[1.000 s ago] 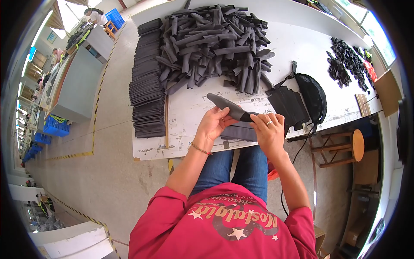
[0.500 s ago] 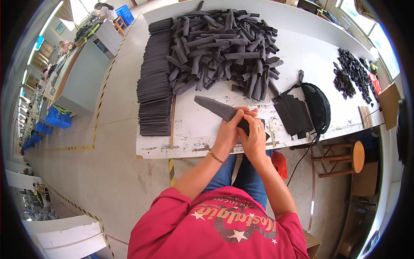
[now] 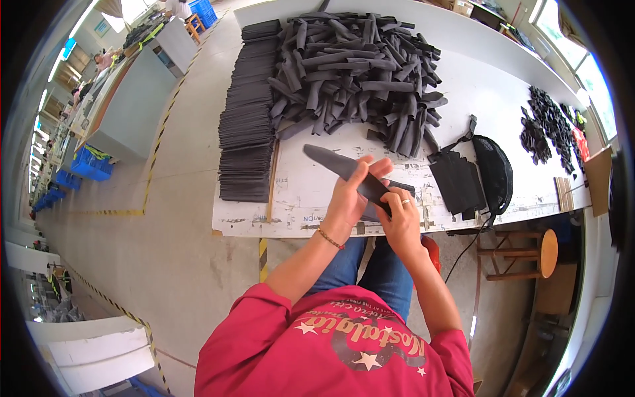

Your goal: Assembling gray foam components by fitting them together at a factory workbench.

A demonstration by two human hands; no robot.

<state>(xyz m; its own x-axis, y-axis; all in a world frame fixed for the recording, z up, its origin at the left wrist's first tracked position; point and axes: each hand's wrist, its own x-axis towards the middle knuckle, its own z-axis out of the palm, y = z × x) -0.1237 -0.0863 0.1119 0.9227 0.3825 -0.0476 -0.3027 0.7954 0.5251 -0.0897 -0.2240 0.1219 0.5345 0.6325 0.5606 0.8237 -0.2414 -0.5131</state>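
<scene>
A long dark grey fabric piece [image 3: 327, 161] with a narrowed far end slants between my hands above the table's front part. My left hand [image 3: 346, 200] grips its middle, thumb on top and fingers partly spread beneath. At the near end, my right hand [image 3: 401, 220] is closed on the darker, folded-looking part of the same piece. Partly hidden by my hands, more dark fabric shows beneath them. Beyond lies a heaped pile of rolled dark grey fabric pieces [image 3: 360, 86], with a tall row of flat stacked fabric pieces [image 3: 248, 126] to its left.
Right of my hands, flat black pieces [image 3: 456, 185] lie beside a rounded black mesh-like item [image 3: 493, 173] on the white table [image 3: 297, 192]. Small black pieces [image 3: 546, 126] are heaped farther right. A wooden stool [image 3: 548, 254] stands below the right edge; blue crates [image 3: 91, 163] are at left.
My hands have moved apart along the fabric piece. The left fingers have loosened and spread, and the right hand has shifted to the near end, exposing the darker section. The view has shifted slightly.
</scene>
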